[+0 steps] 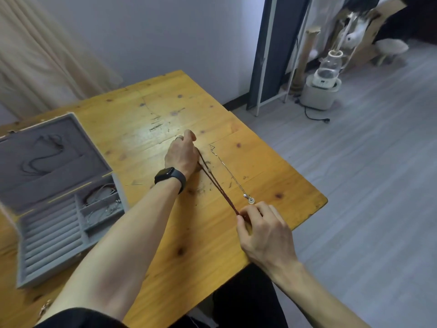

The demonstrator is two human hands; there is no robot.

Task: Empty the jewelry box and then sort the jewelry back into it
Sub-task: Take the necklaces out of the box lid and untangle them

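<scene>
jewelry box (59, 209) sits open on the left of the table (165, 102), a few pieces left inside; left hand (182, 155) curls over the red cord (217, 185)'s far end, silver chain (230, 172) just beside, right hand (262, 228) pinches the near end, pulling it straight, likely so it lies untangled.

The left arm reaches forward, and the left hand (182, 155) lies knuckles-up in the middle of the tabletop (153, 110), fingers curled over one end of a red braided cord (218, 185). The right hand (262, 228), near the tabletop's right edge, pinches the other end.
</scene>
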